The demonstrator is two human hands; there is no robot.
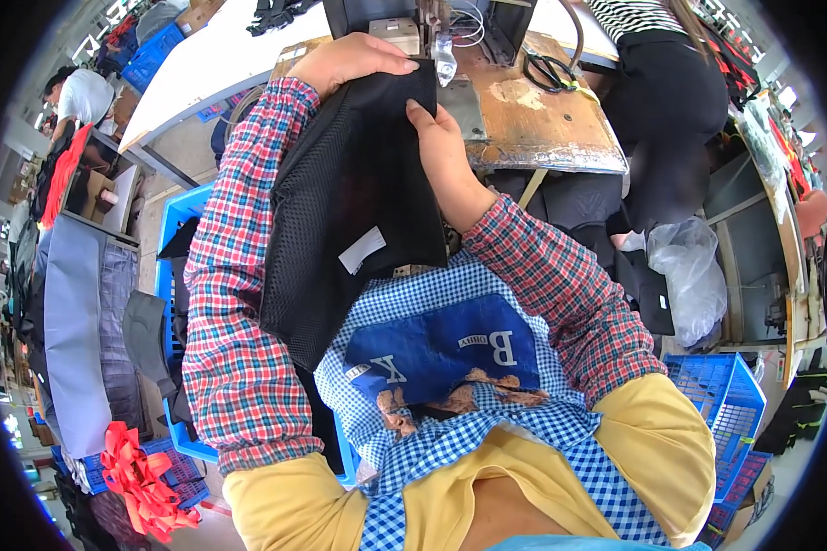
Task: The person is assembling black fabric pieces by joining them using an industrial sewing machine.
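From here, the sewing machine (487, 28) is cut off above the worn tabletop (556, 138), whose near right corner is bare. A blue crate (191, 198) holds dark pieces, partly hidden by the left sleeve (248, 266). Black fabric (377, 165) hangs before the tabletop's near edge, left hand (354, 60) pinching its top, right hand (446, 165) its right side. Black scissors (551, 85) lie by the far right corner.

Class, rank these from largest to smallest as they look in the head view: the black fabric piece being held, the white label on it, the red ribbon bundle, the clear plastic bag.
1. Black fabric piece
2. Red ribbon bundle and clear plastic bag: too alike to rank
3. White label
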